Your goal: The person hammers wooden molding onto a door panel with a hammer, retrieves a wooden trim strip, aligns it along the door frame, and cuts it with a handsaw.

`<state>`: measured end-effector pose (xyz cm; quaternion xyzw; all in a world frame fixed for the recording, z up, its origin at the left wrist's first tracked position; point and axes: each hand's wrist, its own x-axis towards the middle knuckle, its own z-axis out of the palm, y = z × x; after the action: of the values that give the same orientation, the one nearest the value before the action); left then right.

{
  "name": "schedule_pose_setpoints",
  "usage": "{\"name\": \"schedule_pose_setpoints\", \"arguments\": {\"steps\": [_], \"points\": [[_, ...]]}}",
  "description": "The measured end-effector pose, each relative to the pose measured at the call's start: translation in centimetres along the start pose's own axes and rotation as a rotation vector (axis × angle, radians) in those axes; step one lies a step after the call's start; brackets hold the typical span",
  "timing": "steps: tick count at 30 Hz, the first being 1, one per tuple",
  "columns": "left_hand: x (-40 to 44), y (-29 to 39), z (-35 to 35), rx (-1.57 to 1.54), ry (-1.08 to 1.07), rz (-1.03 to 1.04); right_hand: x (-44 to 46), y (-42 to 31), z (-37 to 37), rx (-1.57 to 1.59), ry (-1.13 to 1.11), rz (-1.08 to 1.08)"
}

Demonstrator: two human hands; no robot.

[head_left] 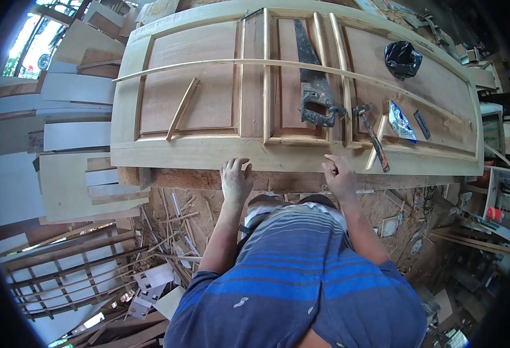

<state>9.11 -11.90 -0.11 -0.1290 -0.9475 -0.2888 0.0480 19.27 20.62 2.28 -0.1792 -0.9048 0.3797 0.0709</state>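
A panelled wooden door (191, 147) lies flat before me on a workbench. My left hand (237, 180) is at its near edge, fingers loosely bent, thumb apart, holding nothing. Farther right along the same edge is my right hand (340, 175), also without anything in it, its finger and thumb apart. Closest to that hand are a hammer (373, 139) and a hand saw (316, 95) lying on the door. A long thin wooden strip (220, 61) crosses the panels. On the left panel rests a short wooden strip (182, 109).
A black plastic bag (403, 60), a silver-blue packet (401, 122) and a small dark tool (422, 124) lie on the door's right panel. Stacked boards (78, 136) stand at the left. Wood scraps (176, 217) litter the floor below the bench.
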Motion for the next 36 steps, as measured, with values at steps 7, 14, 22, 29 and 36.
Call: {"name": "schedule_pose_setpoints", "arguments": {"steps": [7, 14, 22, 29, 36], "points": [[2.7, 2.2, 1.8, 0.083, -0.052, -0.026, 2.2, 6.1, -6.5, -0.533, 0.523, -0.046], [5.0, 3.8, 3.8, 0.175, -0.154, -0.221, 5.1, 10.1, -8.5, -0.456, 0.132, 0.385], [5.7, 3.2, 4.0, 0.443, -0.32, -0.144, 4.7, 7.9, -9.7, -0.384, 0.159, 0.38], [3.0, 1.0, 1.4, 0.211, -0.265, -0.158, 0.0, 7.3, -8.8, -0.022, 0.383, 0.275], [3.5, 1.7, 0.5, -0.486, -0.233, -0.327, -3.1, 4.2, -5.9, 0.153, 0.321, 0.246]]}}
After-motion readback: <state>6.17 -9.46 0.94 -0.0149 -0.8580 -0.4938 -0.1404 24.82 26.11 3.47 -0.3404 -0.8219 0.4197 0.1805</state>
